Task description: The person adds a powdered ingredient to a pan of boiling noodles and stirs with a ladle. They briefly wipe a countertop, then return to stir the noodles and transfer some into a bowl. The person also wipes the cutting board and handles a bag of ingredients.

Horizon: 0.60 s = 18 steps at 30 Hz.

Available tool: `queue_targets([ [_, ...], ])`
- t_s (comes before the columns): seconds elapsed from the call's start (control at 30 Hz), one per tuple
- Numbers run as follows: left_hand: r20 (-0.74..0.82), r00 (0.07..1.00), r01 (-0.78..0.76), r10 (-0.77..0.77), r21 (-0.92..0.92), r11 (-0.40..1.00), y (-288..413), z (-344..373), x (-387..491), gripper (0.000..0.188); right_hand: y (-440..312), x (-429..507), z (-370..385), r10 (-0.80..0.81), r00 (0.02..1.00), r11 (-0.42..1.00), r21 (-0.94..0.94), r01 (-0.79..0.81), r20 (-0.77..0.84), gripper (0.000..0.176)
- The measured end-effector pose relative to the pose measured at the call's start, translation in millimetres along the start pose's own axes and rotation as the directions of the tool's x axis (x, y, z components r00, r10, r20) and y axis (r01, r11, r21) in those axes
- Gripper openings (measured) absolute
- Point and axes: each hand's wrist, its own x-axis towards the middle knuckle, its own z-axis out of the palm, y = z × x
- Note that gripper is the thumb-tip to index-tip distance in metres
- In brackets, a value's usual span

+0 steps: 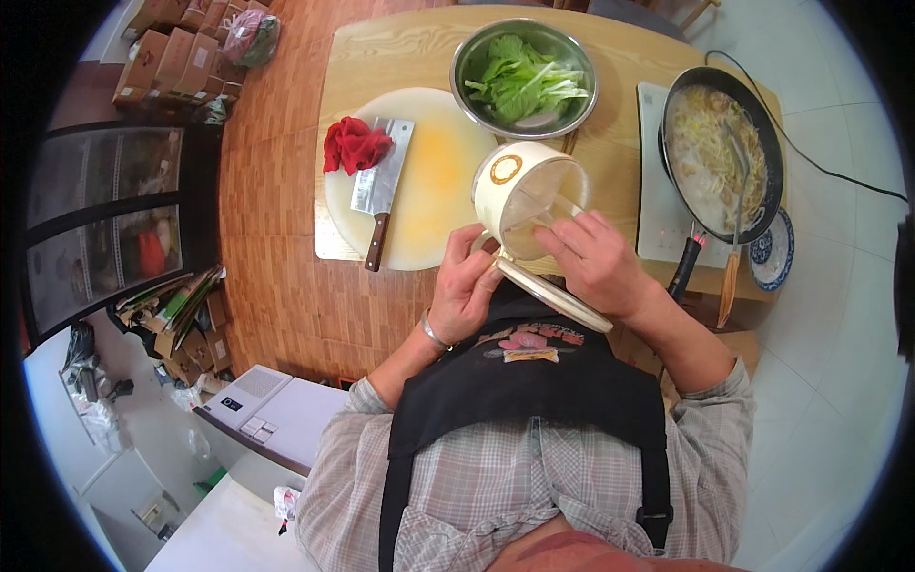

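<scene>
My left hand [468, 282] grips the handle of a cream-coloured lidded canister [488, 189], tilted so that its mouth faces me. The hinged lid [554, 294] hangs open below the mouth. At the mouth, the fingers of my right hand [590, 257] hold the end of a pale, clear-looking utensil [565, 206] that reaches inside; its far end and the contents are hard to make out. Behind the canister stands a steel bowl [461, 100] of leafy greens [525, 79]. To the left, a cleaver [386, 168] and a red cloth [355, 145] lie on a round cutting board [436, 214].
On the right, a black pan [775, 143] with bean sprouts [715, 154] in bubbling liquid stands on an induction cooker [650, 179]. A ladle [742, 193] rests in it, handle towards me. A blue-patterned dish [772, 250] lies beside the pan; a black cord [808, 161] runs right.
</scene>
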Motion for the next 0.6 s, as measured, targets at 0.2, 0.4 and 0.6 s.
queue_targets([
  [0.2, 0.024, 0.999, 0.026, -0.027, 0.04, 0.999, 7, 2, 3, 0.015, -4, -6, 7, 0.261, 0.964, 0.927, 0.291, -0.235, -0.052, 0.023],
  [0.4, 0.026, 0.998, 0.048, -0.049, 0.026, 0.999, 9, 9, 2, 0.017, -8, -18, 9, 0.573, 0.82, 0.669, 0.574, -0.473, 0.008, 0.023],
  [0.6, -0.015, 0.997, 0.079, -0.08, -0.045, 0.996, 1, 16, -3, 0.018, -7, -33, -6, 0.709, 0.696, 0.453, 0.688, -0.568, 0.108, 0.026],
])
